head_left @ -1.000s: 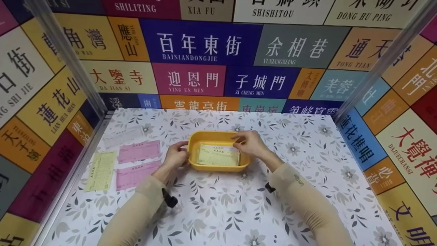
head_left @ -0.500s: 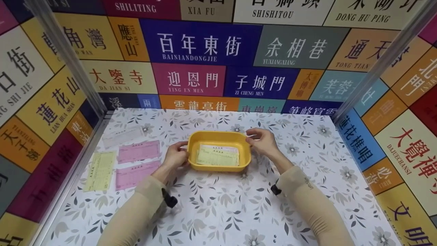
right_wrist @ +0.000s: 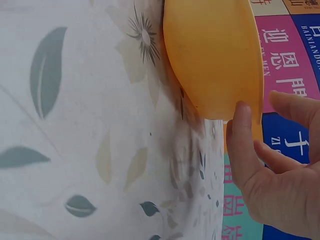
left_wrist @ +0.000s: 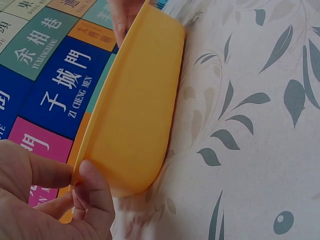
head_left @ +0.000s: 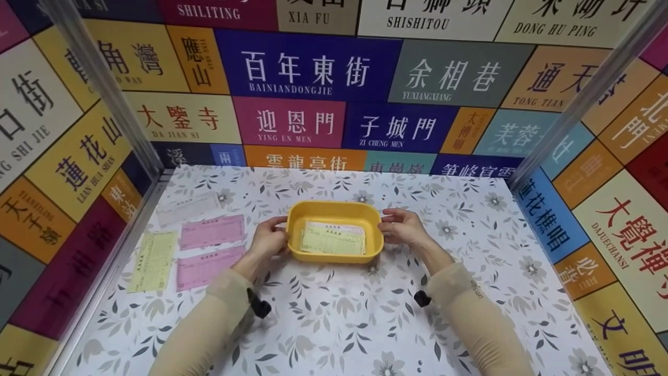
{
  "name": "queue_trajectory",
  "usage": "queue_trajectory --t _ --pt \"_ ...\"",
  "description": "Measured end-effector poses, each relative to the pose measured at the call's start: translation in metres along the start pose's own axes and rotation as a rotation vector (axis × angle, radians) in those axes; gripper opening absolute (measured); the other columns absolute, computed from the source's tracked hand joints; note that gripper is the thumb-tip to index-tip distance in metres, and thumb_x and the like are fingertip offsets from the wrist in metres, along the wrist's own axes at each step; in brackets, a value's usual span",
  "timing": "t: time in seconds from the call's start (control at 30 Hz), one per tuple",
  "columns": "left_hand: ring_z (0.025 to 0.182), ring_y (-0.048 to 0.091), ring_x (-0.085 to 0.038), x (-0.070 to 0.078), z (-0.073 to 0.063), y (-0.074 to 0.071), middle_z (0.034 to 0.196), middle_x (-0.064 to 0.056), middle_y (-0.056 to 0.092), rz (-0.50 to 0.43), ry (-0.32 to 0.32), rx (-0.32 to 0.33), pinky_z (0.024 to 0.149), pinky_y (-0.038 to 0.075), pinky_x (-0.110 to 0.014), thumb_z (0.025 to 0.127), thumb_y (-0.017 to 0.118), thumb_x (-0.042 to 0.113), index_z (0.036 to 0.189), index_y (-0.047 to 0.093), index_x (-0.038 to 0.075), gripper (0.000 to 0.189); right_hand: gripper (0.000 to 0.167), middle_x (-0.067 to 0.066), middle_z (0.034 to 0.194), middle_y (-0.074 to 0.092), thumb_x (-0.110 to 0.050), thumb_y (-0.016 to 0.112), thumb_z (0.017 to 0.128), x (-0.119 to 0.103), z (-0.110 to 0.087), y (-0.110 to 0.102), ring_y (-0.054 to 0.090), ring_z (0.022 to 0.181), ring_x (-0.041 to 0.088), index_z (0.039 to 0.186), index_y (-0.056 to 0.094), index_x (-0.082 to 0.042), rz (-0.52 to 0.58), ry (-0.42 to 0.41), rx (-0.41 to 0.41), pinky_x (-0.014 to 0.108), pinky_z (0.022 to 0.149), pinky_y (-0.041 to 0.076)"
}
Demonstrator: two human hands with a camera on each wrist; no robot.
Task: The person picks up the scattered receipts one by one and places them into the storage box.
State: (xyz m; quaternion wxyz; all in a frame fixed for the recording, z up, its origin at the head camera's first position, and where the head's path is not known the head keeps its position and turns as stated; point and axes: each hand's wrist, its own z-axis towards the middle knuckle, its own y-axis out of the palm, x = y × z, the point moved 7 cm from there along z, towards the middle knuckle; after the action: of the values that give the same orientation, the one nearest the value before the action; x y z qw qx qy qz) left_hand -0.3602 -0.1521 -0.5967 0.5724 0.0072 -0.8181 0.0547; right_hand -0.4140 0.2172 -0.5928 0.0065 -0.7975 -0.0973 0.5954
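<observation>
A yellow plastic box (head_left: 334, 258) without a lid stands on the table in the head view. Inside it, a yellow paper slip (head_left: 333, 241) lies over others, with a white edge showing behind. At the box's left end my left hand (head_left: 269, 237) pinches the rim; the left wrist view shows thumb and finger (left_wrist: 92, 185) on either side of it. My right hand (head_left: 406, 227) is at the right end, fingers loosely spread. In the right wrist view one fingertip (right_wrist: 242, 110) is at the outer wall, while another finger stands apart from the rim.
Left of the box lie two pink slips (head_left: 213, 232), a yellow slip (head_left: 152, 262) and a pale slip (head_left: 188, 209). A floral cloth (head_left: 334, 324) covers the table. Panels with printed Chinese signs (head_left: 308, 65) enclose the back and sides.
My right hand has drawn back from over the box's inside to its right end, and its fingers have spread. The left hand, box and slips have stayed in place.
</observation>
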Motion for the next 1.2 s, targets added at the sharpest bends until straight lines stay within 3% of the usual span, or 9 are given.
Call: queue_trajectory --t 0.23,0.5,0.87,1.07,1.2 --pt "0.064 0.056 -0.011 -0.002 0.001 -0.001 0.108 -0.011 0.064 0.010 -0.012 0.002 0.067 0.055 -0.030 0.090 0.058 -0.008 0.159 0.061 0.007 0.071 0.059 0.011 0.124 0.077 -0.005 0.080 0.098 0.008 -0.002 0.006 0.081 0.102 0.018 0.154 0.063 0.002 -0.002 0.054 -0.016 0.036 0.089 0.071" --pt "0.068 0.058 -0.011 -0.003 0.001 -0.001 0.110 -0.011 0.066 0.028 -0.052 0.010 0.074 0.057 -0.034 0.090 0.060 -0.007 0.161 0.060 0.011 0.073 0.056 0.001 0.107 0.073 -0.004 0.081 0.097 0.012 -0.004 0.005 0.077 0.087 0.015 0.151 0.068 -0.004 0.006 0.074 0.004 0.025 0.071 0.066" --pt "0.073 0.062 -0.012 -0.003 0.003 0.001 0.118 -0.013 0.066 0.022 -0.051 -0.012 0.073 0.061 -0.030 0.096 0.061 -0.005 0.159 0.062 0.011 0.066 0.058 -0.001 0.101 0.077 -0.002 0.081 0.096 0.014 -0.004 0.001 0.076 0.083 0.016 0.152 0.067 -0.006 0.031 0.090 0.012 0.028 0.072 0.065" --pt "0.077 0.069 -0.015 -0.004 0.002 -0.006 0.132 -0.020 0.071 0.041 -0.074 -0.073 0.083 0.066 -0.036 0.100 0.066 0.002 0.159 0.062 0.010 0.060 0.058 -0.002 0.101 0.075 -0.004 0.081 0.097 0.014 -0.002 0.001 0.077 0.086 0.016 0.153 0.066 -0.008 0.021 0.116 0.015 0.031 0.077 0.068" --pt "0.084 0.074 -0.018 -0.005 0.002 -0.014 0.127 -0.017 0.075 0.058 -0.097 -0.084 0.090 0.067 -0.040 0.102 0.070 0.008 0.157 0.063 0.012 0.056 0.060 -0.002 0.099 0.074 -0.003 0.080 0.098 0.013 -0.003 0.004 0.077 0.087 0.016 0.156 0.064 -0.006 0.038 0.113 0.006 0.030 0.076 0.067"
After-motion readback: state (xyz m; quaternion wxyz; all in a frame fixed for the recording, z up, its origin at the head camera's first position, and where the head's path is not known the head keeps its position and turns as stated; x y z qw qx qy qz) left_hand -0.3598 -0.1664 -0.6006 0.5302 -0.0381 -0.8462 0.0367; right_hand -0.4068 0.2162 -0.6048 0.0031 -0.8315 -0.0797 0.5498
